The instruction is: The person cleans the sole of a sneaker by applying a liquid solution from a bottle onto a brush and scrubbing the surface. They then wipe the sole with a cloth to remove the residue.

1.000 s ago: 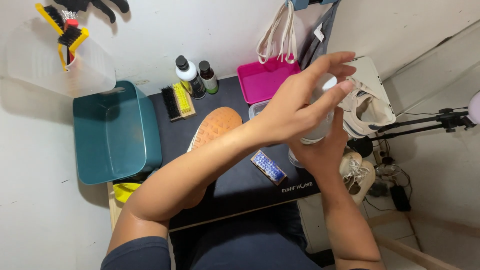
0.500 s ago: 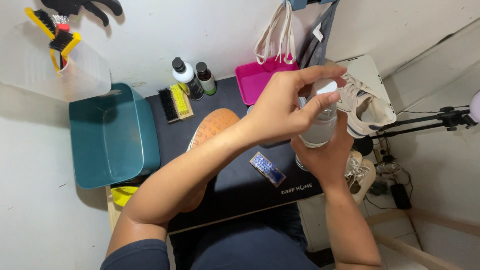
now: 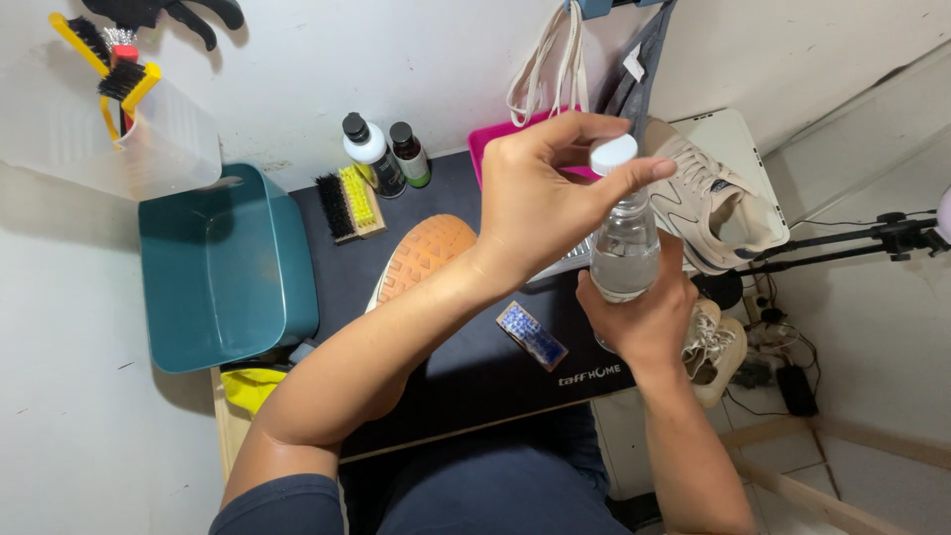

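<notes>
My right hand (image 3: 642, 322) grips the body of a clear plastic bottle (image 3: 624, 253) with liquid inside, holding it upright above the black mat (image 3: 475, 367). My left hand (image 3: 550, 198) reaches across and pinches the bottle's white cap (image 3: 613, 154) between thumb and fingers. Under my left forearm lies a shoe turned sole up, its orange sole (image 3: 424, 256) showing.
A teal tub (image 3: 223, 267) stands at the left. Two dark-capped bottles (image 3: 374, 154) and a black-bristled brush (image 3: 347, 203) sit at the mat's back. A pink tray (image 3: 485, 139), a beige sneaker (image 3: 708, 193), a small blue patterned block (image 3: 532, 335) and a clear bin of brushes (image 3: 109, 119) are around.
My left hand has lowered from an open spread over the bottle to a pinch on the white cap. The bottle has come nearer and more upright.
</notes>
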